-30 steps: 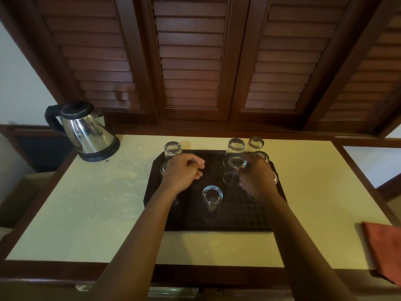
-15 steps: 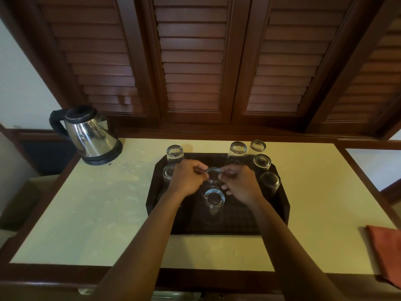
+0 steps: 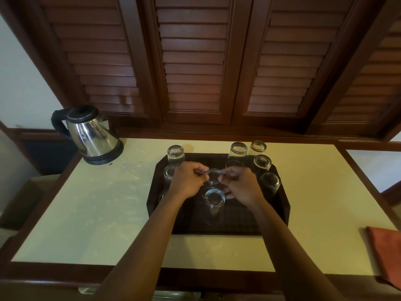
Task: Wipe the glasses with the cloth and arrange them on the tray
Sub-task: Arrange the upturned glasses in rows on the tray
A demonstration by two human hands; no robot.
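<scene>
A dark tray [image 3: 280,213] lies on the pale tabletop with several clear glasses standing upside down on it. My left hand [image 3: 186,183] and my right hand [image 3: 240,185] both pinch one middle glass [image 3: 213,175] at its upturned base, from either side. Another glass [image 3: 214,199] stands just in front of it, between my wrists. More glasses line the tray's right side [image 3: 270,182] and back [image 3: 238,149], and one [image 3: 175,153] stands at the back left. The orange cloth [image 3: 386,253] lies at the table's right edge, away from both hands.
A steel electric kettle [image 3: 91,135] with a black handle stands at the table's back left corner. Dark louvred wooden doors [image 3: 195,61] rise behind the table. A wooden rim [image 3: 65,276] frames the tabletop.
My right hand carried a glass from the tray's right side to the middle. My left hand came over to meet it, and both now hold that glass there.
</scene>
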